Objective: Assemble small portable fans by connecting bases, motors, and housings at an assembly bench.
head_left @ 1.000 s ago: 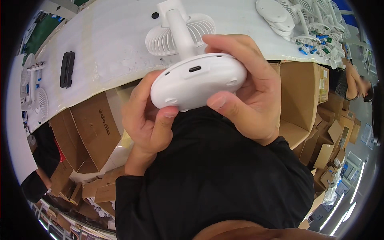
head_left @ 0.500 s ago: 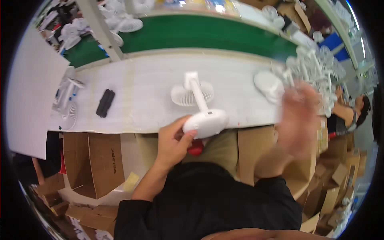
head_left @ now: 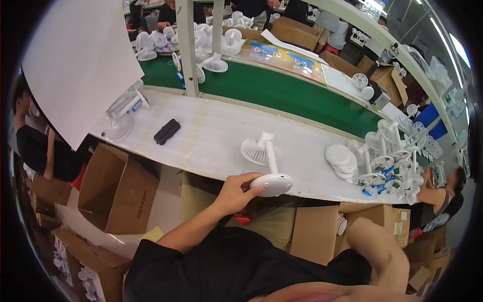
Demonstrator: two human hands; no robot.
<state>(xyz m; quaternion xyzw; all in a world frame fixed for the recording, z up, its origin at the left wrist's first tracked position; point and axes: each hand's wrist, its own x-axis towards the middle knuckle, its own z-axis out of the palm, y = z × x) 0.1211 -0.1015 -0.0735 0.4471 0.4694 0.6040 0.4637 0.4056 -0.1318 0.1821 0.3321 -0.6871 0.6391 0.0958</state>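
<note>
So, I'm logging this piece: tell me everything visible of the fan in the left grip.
The fan is white and plastic-looking, with a ribbed cage, a straight stem and a round base. It lies tipped over on the white table, base at the near edge, underside facing the camera, showing a small dark slot near its rim. The left grip holds the base's left side.

Shows plain white on fan [head_left: 272, 161], discs [head_left: 341, 160] and table [head_left: 216, 136], green on belt [head_left: 287, 93], black on case [head_left: 167, 132] and shirt [head_left: 241, 267], brown on box [head_left: 133, 191].
</note>
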